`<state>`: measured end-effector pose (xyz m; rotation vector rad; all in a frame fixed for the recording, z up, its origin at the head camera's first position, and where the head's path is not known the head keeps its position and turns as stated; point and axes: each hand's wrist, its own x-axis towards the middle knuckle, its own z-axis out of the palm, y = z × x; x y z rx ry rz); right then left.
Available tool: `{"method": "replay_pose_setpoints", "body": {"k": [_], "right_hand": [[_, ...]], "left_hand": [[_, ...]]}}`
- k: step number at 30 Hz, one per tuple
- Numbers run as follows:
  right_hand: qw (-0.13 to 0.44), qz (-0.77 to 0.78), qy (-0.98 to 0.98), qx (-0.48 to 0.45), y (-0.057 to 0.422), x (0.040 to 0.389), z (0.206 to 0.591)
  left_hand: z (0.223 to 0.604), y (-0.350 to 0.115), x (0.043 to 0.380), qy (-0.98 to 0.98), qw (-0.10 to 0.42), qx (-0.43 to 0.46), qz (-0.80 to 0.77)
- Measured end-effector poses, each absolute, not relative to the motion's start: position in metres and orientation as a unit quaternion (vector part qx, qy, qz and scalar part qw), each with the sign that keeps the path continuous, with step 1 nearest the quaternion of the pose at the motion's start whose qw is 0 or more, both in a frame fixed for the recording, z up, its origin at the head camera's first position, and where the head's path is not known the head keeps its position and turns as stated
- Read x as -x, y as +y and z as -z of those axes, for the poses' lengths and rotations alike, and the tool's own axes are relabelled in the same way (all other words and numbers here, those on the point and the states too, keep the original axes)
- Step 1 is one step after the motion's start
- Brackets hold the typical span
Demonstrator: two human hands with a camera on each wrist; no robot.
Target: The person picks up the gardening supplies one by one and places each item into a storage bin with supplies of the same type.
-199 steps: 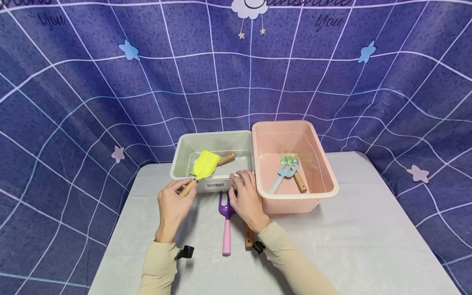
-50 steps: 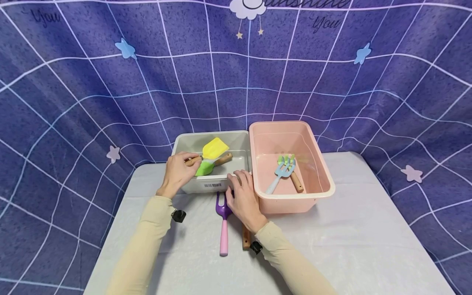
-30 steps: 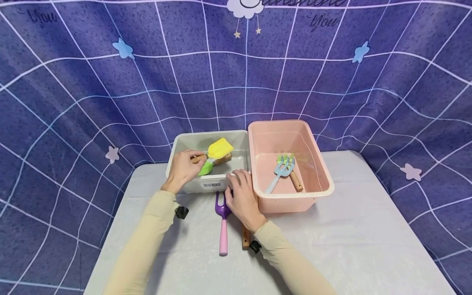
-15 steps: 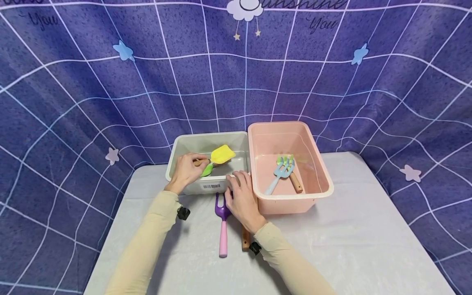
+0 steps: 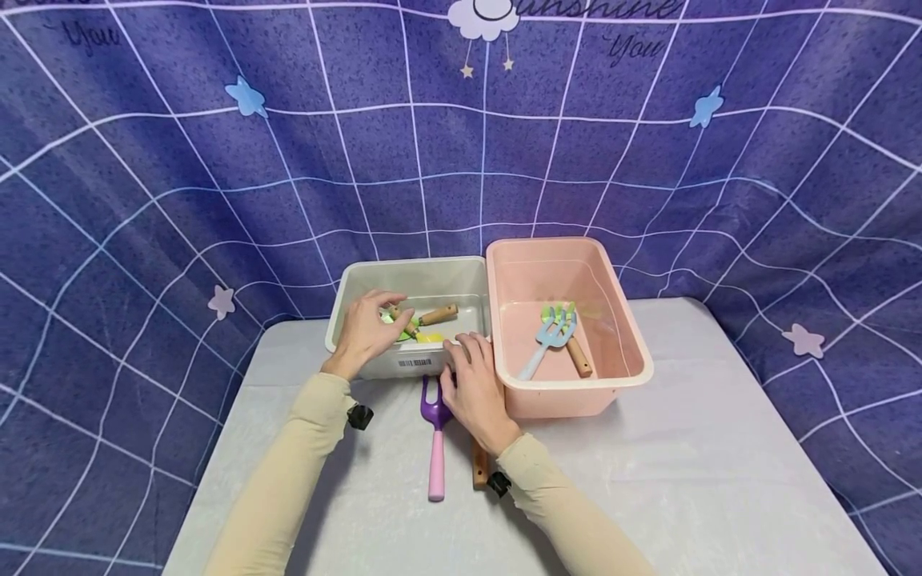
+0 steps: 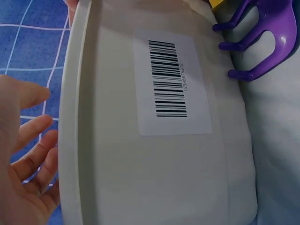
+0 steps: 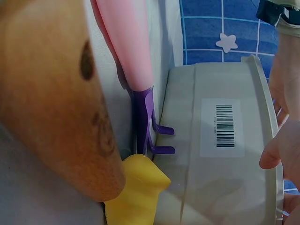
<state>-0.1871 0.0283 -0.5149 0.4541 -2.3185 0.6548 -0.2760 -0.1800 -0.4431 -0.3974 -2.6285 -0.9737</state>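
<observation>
My left hand [image 5: 366, 330] is over the left part of the grey bin [image 5: 382, 366], fingers apart and thumb spread, with nothing in its grasp. Inside that bin lie a yellow toy shovel [image 5: 430, 338] with a wooden handle and a green-bladed tool [image 5: 406, 333], partly hidden by the hand; another wooden handle [image 5: 439, 314] shows beside them. At the bin's front right corner my right hand [image 5: 477, 392] grips the rim, its thumb outside and fingers over the edge. Below it lie a purple toy fork [image 5: 435, 412] with a pink handle and a wooden-handled tool [image 5: 480, 466] with a yellow end [image 7: 138, 187].
A pink bin [image 5: 569, 386] stands against the grey bin's right side. It contains a light blue toy fork [image 5: 553, 334] lying across a green fork with a wooden handle [image 5: 579, 356]. The purple grid curtain [image 5: 461, 144] hangs behind the table [image 5: 684, 448].
The left hand brought the yellow shovel into the grey bin, turned it, then let it go; its blade now lies lower, by the front wall. The right hand has stayed put.
</observation>
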Motion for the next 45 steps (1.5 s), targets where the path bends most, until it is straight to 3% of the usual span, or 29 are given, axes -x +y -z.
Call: {"method": "replay_pose_setpoints", "body": {"k": [15, 45], "right_hand": [[0.330, -0.248, -0.894, -0.174, 0.028, 0.186, 0.515], [0.338, -0.289, -0.875, -0.189, 0.029, 0.185, 0.515]], "left_hand": [[0.432, -0.178, 0.265, -0.915, 0.171, 0.130, 0.343], [0.443, -0.176, 0.229, -0.879, 0.251, 0.116, 0.388]]}}
